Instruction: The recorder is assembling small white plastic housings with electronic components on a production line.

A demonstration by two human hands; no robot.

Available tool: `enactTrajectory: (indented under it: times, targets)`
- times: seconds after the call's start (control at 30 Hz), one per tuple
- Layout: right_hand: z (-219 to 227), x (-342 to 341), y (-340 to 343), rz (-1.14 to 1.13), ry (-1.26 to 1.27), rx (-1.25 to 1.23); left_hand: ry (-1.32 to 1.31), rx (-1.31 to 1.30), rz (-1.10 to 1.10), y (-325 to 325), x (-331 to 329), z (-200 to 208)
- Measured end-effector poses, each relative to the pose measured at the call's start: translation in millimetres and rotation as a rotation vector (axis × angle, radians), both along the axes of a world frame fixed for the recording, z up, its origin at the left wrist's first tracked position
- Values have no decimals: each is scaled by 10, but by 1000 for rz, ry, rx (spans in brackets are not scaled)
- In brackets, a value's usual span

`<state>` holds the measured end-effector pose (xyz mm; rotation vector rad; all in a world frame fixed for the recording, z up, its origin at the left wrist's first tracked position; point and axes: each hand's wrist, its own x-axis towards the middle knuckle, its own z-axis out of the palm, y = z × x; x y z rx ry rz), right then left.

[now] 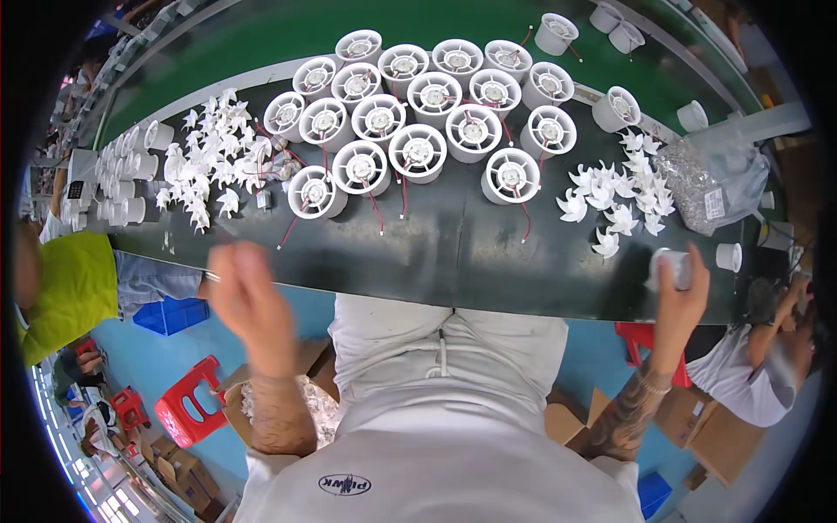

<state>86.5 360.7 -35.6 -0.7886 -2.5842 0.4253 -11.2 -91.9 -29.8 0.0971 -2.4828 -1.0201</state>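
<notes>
My left hand (250, 301) is raised over the front left edge of the dark green table, smeared by motion, so its fingers cannot be made out. At the front right, my right hand (682, 301) grips a small white fan housing (672, 259), which is slightly blurred. Left of that hand lies a loose pile of white fan impellers (622, 218). A larger spread of white impellers (225, 144) lies beyond my left hand. Across the middle, several round white fan housings (418, 153) with spoked fronts and thin red wires stand close together.
A clear plastic bag of small parts (697, 187) lies at the right. A white housing (729, 256) stands near the right edge. More white cups (131, 209) are stacked at the far left. Co-workers sit at both sides. A red stool (189, 410) and an open carton (237, 410) are below.
</notes>
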Motion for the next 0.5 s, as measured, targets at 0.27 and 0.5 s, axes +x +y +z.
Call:
enactTrajectory:
  times: [0.27, 0.5]
  targets:
    - [11, -366, -205, 243, 149, 321, -61, -348, 28, -830, -782, -566]
    - [86, -784, -902, 695, -146, 212, 378, -28, 107, -214, -272, -460]
